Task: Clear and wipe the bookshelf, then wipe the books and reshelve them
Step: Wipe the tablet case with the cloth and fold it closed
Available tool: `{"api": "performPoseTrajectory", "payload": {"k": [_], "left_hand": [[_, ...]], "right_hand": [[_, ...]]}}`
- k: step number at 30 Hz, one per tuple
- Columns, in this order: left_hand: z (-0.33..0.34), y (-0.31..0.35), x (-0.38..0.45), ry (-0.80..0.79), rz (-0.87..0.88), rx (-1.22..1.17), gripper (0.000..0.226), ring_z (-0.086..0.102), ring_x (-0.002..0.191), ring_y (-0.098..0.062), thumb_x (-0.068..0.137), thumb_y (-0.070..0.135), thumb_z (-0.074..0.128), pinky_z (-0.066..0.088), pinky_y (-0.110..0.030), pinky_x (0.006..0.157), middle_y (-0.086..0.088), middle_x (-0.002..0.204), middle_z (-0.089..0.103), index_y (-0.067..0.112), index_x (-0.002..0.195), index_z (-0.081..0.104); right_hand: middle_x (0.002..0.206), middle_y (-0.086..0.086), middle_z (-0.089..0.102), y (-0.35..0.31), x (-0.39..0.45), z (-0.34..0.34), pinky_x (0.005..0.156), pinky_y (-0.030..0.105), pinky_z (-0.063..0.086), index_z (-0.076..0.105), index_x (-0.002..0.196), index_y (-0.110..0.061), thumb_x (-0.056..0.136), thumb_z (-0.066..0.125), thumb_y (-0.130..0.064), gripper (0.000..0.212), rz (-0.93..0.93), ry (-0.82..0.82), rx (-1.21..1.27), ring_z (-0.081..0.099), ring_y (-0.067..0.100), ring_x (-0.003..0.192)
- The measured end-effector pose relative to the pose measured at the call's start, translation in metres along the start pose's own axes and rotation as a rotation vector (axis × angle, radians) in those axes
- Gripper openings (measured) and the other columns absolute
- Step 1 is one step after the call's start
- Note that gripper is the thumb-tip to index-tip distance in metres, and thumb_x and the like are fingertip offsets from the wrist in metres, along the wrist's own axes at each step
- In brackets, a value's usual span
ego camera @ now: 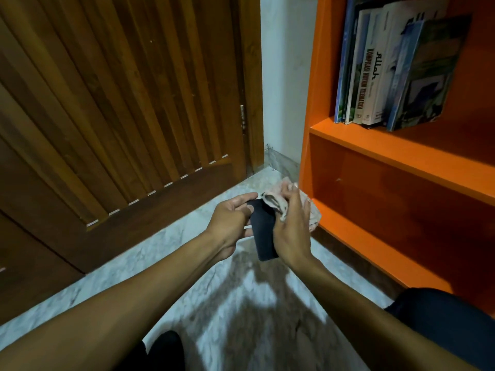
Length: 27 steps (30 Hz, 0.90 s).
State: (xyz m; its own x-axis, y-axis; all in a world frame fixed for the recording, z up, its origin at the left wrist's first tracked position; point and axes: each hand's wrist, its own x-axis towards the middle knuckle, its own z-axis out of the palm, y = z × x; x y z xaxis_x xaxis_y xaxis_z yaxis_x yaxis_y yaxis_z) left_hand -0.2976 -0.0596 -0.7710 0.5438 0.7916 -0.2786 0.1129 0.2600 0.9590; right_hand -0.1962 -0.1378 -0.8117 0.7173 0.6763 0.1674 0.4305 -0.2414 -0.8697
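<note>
Beside the orange bookshelf [401, 156], low near its bottom shelf, the left hand [230, 223] grips a dark book [263, 236] while the right hand [290, 231] clutches a cloth [276, 203] against its cover. Wipe each face fully, steadying the book, before shelving.

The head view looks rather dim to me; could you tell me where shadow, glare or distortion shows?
In the head view, light is low; both arms cast a dark forked shadow on the marble floor; the orange bookshelf has soft sheen on its edges; wide-angle bending tilts the door and the books.
</note>
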Motion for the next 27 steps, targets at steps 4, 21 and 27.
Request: {"api": "performPoseTrajectory", "payload": {"k": [4,21,27], "left_hand": [[0.001,0.008,-0.002,-0.004,-0.047,-0.084,0.035,0.072,0.073,-0.014,0.100,-0.001,0.041,0.058,-0.029,0.062,-0.008,0.094,0.076,0.007,0.119,0.068],[-0.034,0.030,0.014,0.314,-0.017,-0.054,0.023,0.066,0.075,-0.015,0.101,0.006,0.052,0.052,-0.023,0.051,-0.003,0.094,0.072,0.012,0.114,0.070],[-0.043,0.029,0.013,0.305,0.074,0.108,0.022,0.065,0.082,-0.021,0.100,0.003,0.052,0.057,-0.036,0.074,-0.005,0.093,0.071,0.009,0.110,0.071]], "right_hand": [[0.163,-0.003,0.022,0.005,-0.007,0.018,0.124,0.048,0.009,0.041,0.136,-0.025,0.091,0.051,0.008,0.056,-0.313,-0.145,-0.005,0.000,0.010,0.151],[0.130,0.008,0.061,0.031,-0.035,0.002,0.108,0.038,0.041,0.058,0.125,-0.007,0.080,0.047,-0.005,0.047,-0.595,-0.435,-0.041,0.051,0.021,0.126],[0.101,-0.007,0.059,0.021,-0.035,-0.013,0.070,0.017,0.049,0.047,0.109,-0.036,0.082,0.044,-0.005,0.041,-0.406,-0.468,0.088,0.060,0.003,0.089]]}}
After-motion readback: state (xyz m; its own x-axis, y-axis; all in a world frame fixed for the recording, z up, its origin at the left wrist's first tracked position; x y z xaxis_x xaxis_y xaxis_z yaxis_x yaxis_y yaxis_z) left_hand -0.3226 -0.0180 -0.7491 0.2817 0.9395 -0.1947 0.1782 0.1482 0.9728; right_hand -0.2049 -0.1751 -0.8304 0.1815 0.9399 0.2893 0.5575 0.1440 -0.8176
